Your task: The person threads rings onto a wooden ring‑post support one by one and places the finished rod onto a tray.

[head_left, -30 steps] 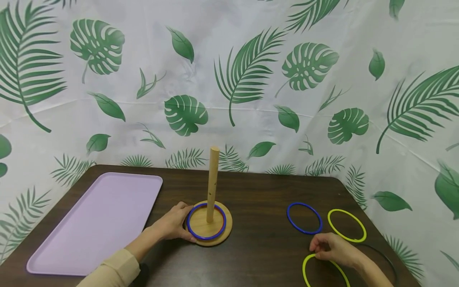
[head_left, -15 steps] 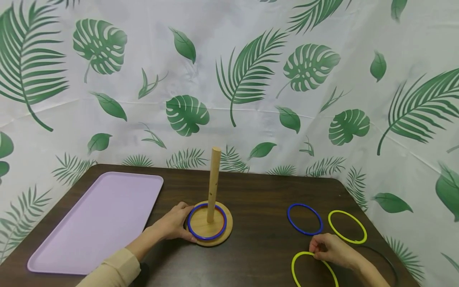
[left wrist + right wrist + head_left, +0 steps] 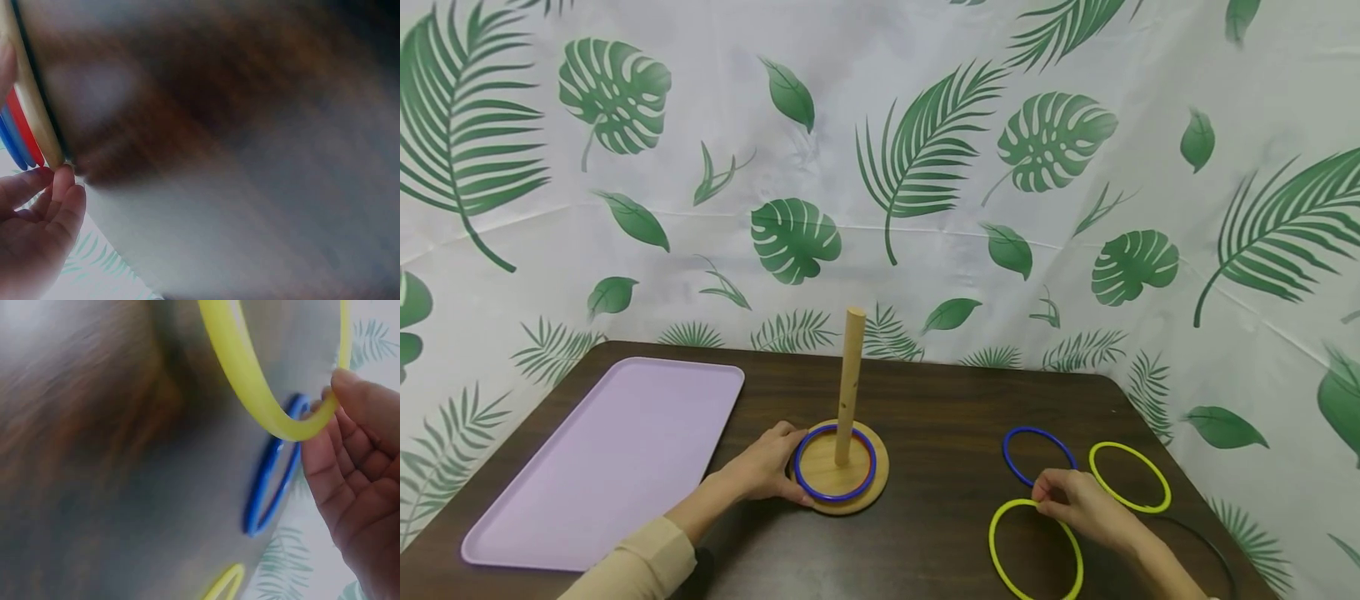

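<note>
While blue ring (image 3: 1038,457) lies beside, fingers (image 3: 1051,492) pinch yellow ring (image 3: 1034,550).

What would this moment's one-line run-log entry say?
left hand: rests on wooden base | right hand: pinches yellow ring | blue ring: on peg

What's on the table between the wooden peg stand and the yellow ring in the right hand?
Nothing: the head view shows only bare dark table between the round wooden peg stand and the yellow plastic ring.
</note>
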The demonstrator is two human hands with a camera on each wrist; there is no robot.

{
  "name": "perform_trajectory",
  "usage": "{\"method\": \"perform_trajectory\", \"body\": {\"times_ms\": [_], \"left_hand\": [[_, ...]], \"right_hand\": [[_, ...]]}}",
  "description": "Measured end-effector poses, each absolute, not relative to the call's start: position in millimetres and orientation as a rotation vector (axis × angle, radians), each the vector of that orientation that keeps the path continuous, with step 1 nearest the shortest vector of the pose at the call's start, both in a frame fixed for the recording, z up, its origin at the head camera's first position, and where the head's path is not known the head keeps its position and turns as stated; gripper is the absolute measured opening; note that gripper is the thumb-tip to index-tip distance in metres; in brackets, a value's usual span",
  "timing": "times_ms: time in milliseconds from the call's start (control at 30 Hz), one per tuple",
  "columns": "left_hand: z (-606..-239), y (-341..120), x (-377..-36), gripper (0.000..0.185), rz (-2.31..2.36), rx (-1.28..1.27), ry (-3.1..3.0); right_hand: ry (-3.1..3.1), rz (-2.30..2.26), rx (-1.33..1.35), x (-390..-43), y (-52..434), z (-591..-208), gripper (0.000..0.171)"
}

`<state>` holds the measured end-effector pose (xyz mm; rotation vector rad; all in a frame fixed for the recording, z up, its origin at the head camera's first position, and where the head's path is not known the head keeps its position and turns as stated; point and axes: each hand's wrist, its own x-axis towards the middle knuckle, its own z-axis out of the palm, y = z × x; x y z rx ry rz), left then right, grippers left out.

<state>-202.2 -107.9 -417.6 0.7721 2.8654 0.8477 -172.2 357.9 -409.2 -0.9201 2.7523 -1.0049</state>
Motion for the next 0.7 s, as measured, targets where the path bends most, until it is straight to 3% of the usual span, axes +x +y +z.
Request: {"method": "perform_trajectory", "body": {"times_ms": [367, 700], "left_hand": [[-417.0, -107.5, -201.9, 0.093, 0.833, 0.795, 2.88], [-418.7, -108.2, -202.8, 0.092, 0.829, 0.807, 2.874]], "right_hand": [[3.076, -1.132, -0.672, -182.7, 316.6, -373.7, 0.009], [3.073, -1.455, -0.639, -195.2, 270.9, -329.5, 0.007]]}}
